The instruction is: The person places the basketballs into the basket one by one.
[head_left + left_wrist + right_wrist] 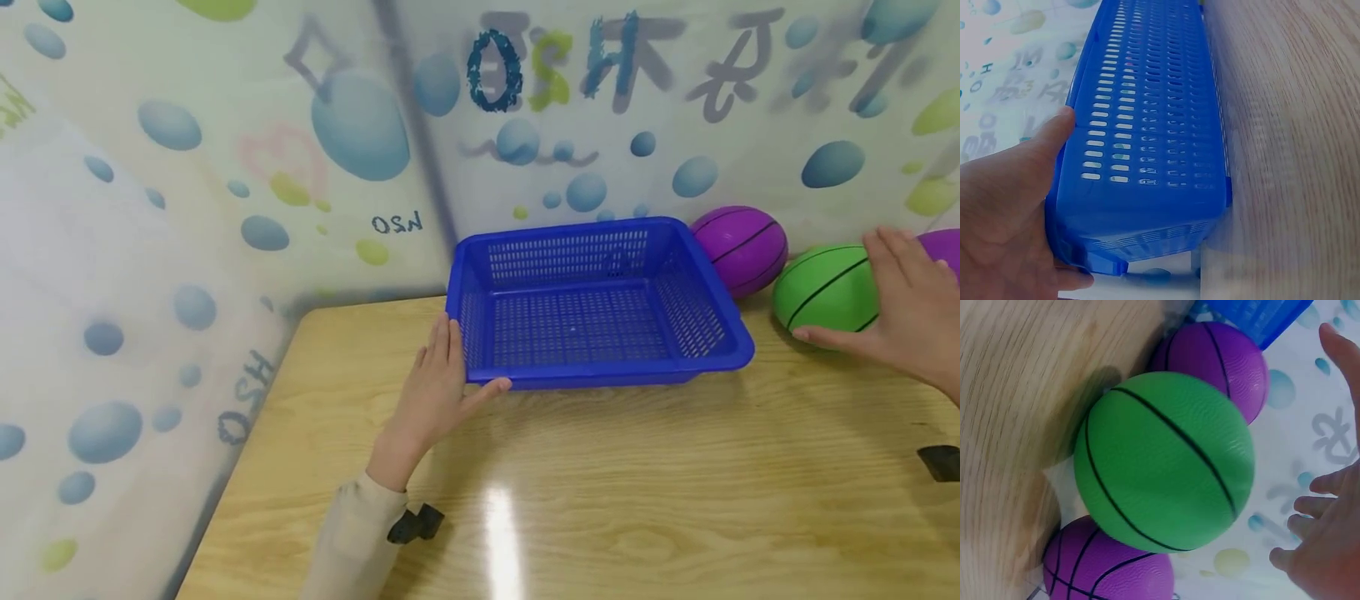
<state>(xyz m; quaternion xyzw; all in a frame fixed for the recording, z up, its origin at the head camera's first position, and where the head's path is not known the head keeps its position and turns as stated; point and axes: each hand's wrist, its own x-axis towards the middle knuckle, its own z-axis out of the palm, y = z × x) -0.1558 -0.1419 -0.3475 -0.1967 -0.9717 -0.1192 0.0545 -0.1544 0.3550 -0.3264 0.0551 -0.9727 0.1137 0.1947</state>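
Observation:
A blue plastic basket (585,379) with slotted walls stands on the wooden table against the wall, nothing inside it. My left hand (435,387) rests on its near left corner, fingers straight along the left rim and thumb at the front rim. In the left wrist view, the thumb of that hand (1013,206) touches the rim of the basket (1147,206). My right hand (911,312) is spread over the right side of a green ball (825,287) with black lines. The right wrist view shows the hand (1329,544) apart from the green ball (1166,462).
One purple ball (738,250) lies between basket and green ball. Another purple ball (941,250) shows partly behind my right hand. A printed wall covering (360,250) with blue and green dots lines the back and left of the table (637,483).

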